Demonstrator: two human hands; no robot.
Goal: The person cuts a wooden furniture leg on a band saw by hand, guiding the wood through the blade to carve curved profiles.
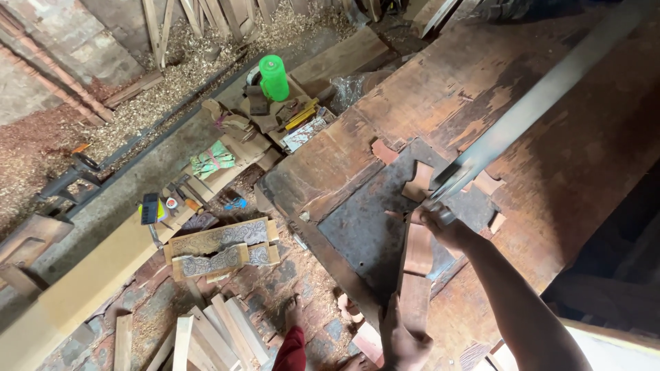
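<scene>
Our right hand [440, 223] is closed around the near end of a long grey metal bar [543, 93]. The bar runs up and away across the big brown wooden table [440, 82]. Our left hand [402, 340] grips the near end of a curved brown wood piece [416, 264]. That piece lies on a dark flat metal plate [368, 230] set in the table.

We count about five small cut bits of wood [419, 182] around the end of the bar.

On the floor we see one bare foot [294, 310] and a pile of short pale wood sticks [206, 336]. Beside them lie two carved boards [218, 249] with curly patterns.

Farther off stands one bright green plastic jug [273, 77] with its lid on; we cannot tell what is in it. Near it lies a small flat packet [306, 132] with a pale printed face. A green and pink folded cloth [213, 159] rests on a plank. Wood shavings [185, 69] cover the floor behind.
</scene>
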